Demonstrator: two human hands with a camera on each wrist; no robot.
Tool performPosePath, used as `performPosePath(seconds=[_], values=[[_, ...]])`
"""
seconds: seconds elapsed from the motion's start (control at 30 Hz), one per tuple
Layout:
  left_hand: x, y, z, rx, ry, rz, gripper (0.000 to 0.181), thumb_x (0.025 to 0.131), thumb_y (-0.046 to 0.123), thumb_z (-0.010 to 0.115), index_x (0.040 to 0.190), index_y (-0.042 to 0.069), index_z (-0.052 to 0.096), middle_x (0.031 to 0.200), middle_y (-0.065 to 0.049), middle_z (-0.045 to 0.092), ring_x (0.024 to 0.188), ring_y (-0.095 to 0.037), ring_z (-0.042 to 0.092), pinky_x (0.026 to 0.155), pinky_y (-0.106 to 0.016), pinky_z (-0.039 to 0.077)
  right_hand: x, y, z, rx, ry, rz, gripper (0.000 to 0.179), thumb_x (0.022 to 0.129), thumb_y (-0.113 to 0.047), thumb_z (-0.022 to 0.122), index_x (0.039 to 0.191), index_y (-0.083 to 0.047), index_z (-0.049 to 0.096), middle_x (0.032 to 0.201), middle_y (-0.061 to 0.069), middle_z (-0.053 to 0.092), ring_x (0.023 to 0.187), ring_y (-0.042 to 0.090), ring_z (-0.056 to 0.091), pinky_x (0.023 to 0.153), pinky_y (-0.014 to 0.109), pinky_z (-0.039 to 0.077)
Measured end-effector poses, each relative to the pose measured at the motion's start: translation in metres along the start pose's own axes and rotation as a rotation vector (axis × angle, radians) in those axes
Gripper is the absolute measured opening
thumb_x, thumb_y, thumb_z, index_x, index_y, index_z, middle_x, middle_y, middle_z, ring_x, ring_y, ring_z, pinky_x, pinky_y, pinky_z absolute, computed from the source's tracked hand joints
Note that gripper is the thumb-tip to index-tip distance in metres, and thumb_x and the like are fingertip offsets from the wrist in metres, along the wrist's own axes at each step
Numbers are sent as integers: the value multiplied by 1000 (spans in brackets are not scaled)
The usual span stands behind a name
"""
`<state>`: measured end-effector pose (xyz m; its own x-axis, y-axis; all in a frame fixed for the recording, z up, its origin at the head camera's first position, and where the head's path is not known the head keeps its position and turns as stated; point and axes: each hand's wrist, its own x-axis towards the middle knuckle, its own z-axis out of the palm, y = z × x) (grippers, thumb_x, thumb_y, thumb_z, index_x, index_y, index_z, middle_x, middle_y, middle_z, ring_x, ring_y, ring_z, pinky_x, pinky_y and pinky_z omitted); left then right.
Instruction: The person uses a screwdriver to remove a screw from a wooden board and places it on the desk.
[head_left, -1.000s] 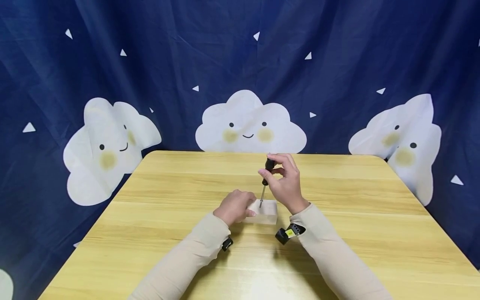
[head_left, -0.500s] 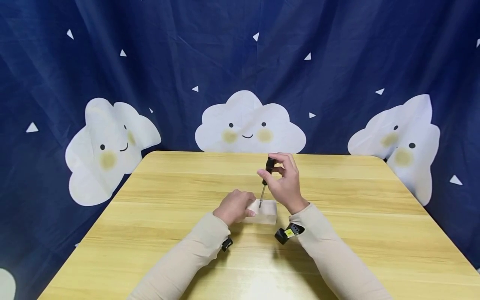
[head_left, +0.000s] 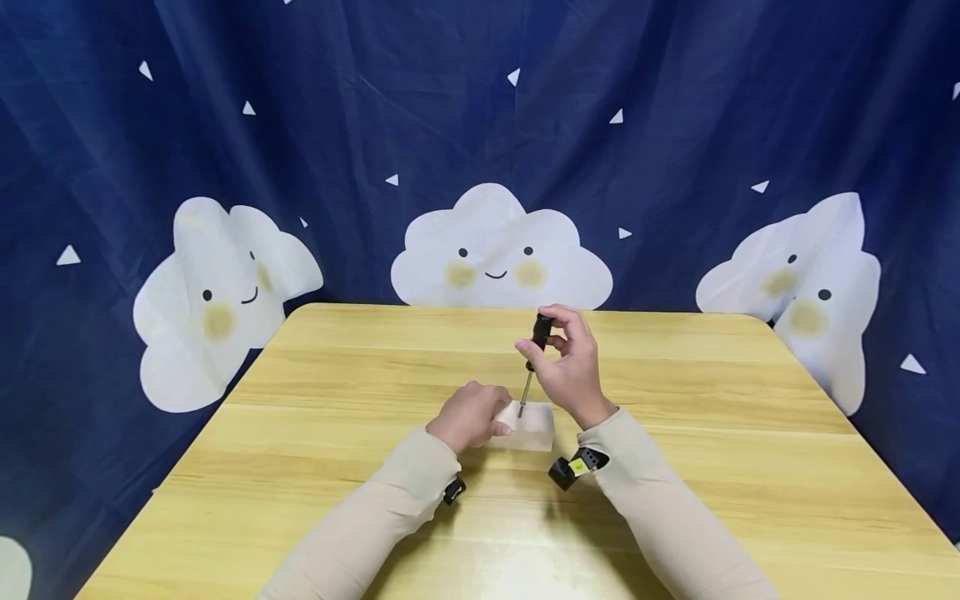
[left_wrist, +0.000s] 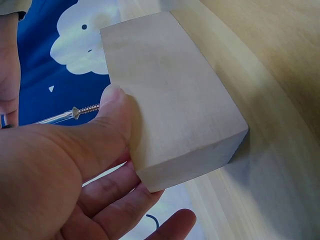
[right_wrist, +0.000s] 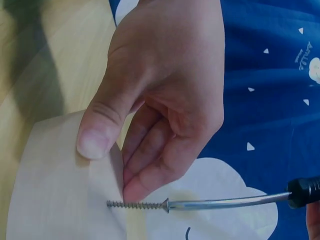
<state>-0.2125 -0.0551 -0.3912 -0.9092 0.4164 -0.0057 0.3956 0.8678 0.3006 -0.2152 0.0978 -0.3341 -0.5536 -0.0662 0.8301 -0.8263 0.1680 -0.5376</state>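
On the table lies a pale wooden block (head_left: 536, 425), its left end gripped by my left hand (head_left: 471, 414). In the left wrist view the thumb presses the block's near face while the fingers curl behind it. A screw (right_wrist: 140, 205) stands upright on the block's top face, its tip at the wood and most of its thread exposed. The shaft of a screwdriver (head_left: 527, 387) meets the screw head, tilted slightly to the right. My right hand (head_left: 573, 362) holds the black handle (head_left: 540, 332) between thumb and fingertips.
The wooden table (head_left: 337, 367) extends around the block on all sides. A dark blue curtain (head_left: 450, 100) with smiling clouds hangs behind its far edge. Black wrist cameras (head_left: 564, 473) sit below both hands.
Both hands and the block stay in place. The screwdriver handle shifts very slightly in the right fingers, with the screw still under its tip.
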Motion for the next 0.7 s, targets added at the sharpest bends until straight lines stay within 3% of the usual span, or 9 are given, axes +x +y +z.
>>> performPosePath(seconds=[0.23,0.43,0.53,0.7], values=[[1,-1,1,4,6,-10,47,72,32,74,112,12,63,104,-2,65,97,-22,58,87,-34,44,-1,9,-1,-64,105,-17,39,70,13,70,105,13,53,98,25,48,76,28,51,59,27,51],[2,-2,2,9,13,-12,44,72,32,74,110,12,64,98,-1,65,87,-18,57,79,-31,46,-6,36,0,-15,88,-32,33,80,13,59,112,8,53,90,18,53,75,24,59,60,18,49],[3,-2,2,5,19,-4,44,72,32,75,109,12,64,97,-1,65,82,-16,56,74,-28,46,-3,26,1,18,46,-41,33,82,17,53,114,12,50,91,23,56,75,33,62,60,21,51],[3,-2,1,7,6,-7,45,72,32,74,111,12,64,99,0,65,87,-17,57,79,-30,46,0,10,1,-18,69,-51,40,71,15,69,108,14,54,93,28,51,77,35,56,61,35,53]])
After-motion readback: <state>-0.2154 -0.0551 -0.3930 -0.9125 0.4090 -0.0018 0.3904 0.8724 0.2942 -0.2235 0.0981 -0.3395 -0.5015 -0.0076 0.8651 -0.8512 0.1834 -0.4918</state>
